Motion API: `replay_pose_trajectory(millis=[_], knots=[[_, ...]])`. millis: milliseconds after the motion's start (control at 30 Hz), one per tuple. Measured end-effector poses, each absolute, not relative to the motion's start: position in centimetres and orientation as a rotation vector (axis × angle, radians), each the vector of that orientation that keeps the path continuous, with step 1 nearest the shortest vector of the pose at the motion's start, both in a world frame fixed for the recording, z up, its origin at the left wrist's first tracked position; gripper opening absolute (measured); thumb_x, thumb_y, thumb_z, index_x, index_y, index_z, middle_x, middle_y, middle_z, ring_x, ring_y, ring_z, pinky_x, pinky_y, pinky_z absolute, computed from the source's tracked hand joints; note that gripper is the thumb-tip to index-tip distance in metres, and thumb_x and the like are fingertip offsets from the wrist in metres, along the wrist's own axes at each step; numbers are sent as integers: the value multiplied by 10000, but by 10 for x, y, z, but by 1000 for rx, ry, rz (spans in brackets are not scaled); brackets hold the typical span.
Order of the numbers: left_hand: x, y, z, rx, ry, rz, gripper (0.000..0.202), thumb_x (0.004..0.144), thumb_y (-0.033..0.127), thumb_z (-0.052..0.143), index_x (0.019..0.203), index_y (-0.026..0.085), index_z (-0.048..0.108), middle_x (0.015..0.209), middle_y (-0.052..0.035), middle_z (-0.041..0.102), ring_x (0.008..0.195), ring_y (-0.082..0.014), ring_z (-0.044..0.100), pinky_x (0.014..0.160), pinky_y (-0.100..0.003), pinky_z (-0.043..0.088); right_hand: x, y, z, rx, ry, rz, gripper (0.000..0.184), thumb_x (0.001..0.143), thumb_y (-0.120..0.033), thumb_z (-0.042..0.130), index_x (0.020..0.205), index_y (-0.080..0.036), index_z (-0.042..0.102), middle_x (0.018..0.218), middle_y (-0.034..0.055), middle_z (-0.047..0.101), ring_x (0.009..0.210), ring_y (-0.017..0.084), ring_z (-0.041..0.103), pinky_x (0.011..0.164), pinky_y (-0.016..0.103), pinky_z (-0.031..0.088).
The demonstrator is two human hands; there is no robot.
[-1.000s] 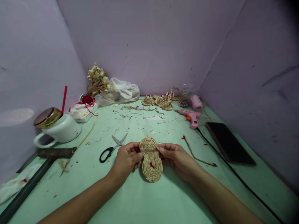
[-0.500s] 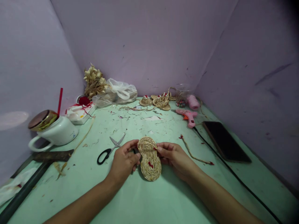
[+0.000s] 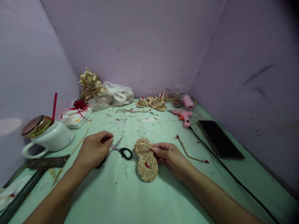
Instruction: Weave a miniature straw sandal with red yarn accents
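Observation:
My right hand (image 3: 167, 154) pinches the upper right edge of a woven straw sole (image 3: 147, 168) between thumb and fingers. The sole is coiled from braided cord, wide at both ends and narrower in the middle. A small red piece lies on its lower part, and red bits show at both sides of the upper part. To the left, my left hand (image 3: 97, 149) is over a pair of scissors (image 3: 126, 153), with thumb and fingers curled close together. Whatever sits between those fingertips, if anything, is too small to make out. The scissors lie with blades apart, one handle mostly behind the hand.
At right are a braided cord (image 3: 190, 155) with red ends, a pink glue gun (image 3: 184, 115) and a phone (image 3: 219, 140). A white mug (image 3: 56, 137) and a hammer (image 3: 30, 186) stand left. Woven pieces (image 3: 157, 102), a plastic bag (image 3: 116, 95) and pink thread (image 3: 188, 102) line the back.
My left hand has let go of the sole and moved left, over the scissors. My right hand still holds the sole. The view has shifted slightly.

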State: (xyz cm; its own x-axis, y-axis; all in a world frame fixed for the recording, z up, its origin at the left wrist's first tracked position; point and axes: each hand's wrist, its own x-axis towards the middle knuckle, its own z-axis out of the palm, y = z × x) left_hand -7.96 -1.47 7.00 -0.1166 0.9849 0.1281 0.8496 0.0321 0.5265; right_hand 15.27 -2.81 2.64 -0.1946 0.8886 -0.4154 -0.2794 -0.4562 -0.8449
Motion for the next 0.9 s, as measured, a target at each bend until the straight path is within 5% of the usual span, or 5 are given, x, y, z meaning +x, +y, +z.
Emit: replay_pose_trajectory(millis=[167, 267, 433, 600, 900], knots=[[-88, -15, 72, 2053, 2105, 465, 185, 710, 345, 484, 727, 217, 617, 657, -3, 643, 626, -177, 573, 570, -265, 390, 152, -28, 28, -1198, -783, 1770, 57, 658, -130, 625, 690, -83, 621, 574, 32, 589, 507, 96, 531, 510, 225, 444], [-82, -21, 70, 2150, 1932, 676, 155, 727, 328, 494, 741, 219, 603, 677, 1, 635, 630, -164, 571, 568, -251, 413, 151, -28, 29, -1194, -769, 1766, 43, 654, -123, 626, 680, -88, 624, 578, 31, 590, 510, 96, 536, 515, 227, 448], [-56, -40, 65, 2533, 1470, 1137, 149, 734, 196, 526, 875, 201, 575, 927, -47, 601, 878, -188, 560, 764, -284, 443, 150, -29, 28, -1204, -780, 1750, 60, 625, -144, 651, 651, -101, 618, 564, 19, 580, 488, 93, 524, 506, 235, 428], [-33, -56, 55, 2691, 1171, 1032, 376, 746, 104, 494, 1116, 171, 486, 1204, -125, 444, 1118, -248, 419, 915, -389, 382, 146, -36, 28, -1125, -909, 1812, 120, 591, -195, 674, 638, -102, 615, 505, -4, 551, 440, 72, 467, 487, 228, 364], [-20, -54, 29, 2447, 1127, 1070, 231, 746, 77, 490, 930, 169, 594, 973, -96, 537, 903, -189, 521, 752, -316, 464, 142, -40, 19, -1104, -976, 1872, 204, 529, -268, 719, 615, -115, 615, 491, -16, 538, 462, 79, 461, 502, 236, 344]])
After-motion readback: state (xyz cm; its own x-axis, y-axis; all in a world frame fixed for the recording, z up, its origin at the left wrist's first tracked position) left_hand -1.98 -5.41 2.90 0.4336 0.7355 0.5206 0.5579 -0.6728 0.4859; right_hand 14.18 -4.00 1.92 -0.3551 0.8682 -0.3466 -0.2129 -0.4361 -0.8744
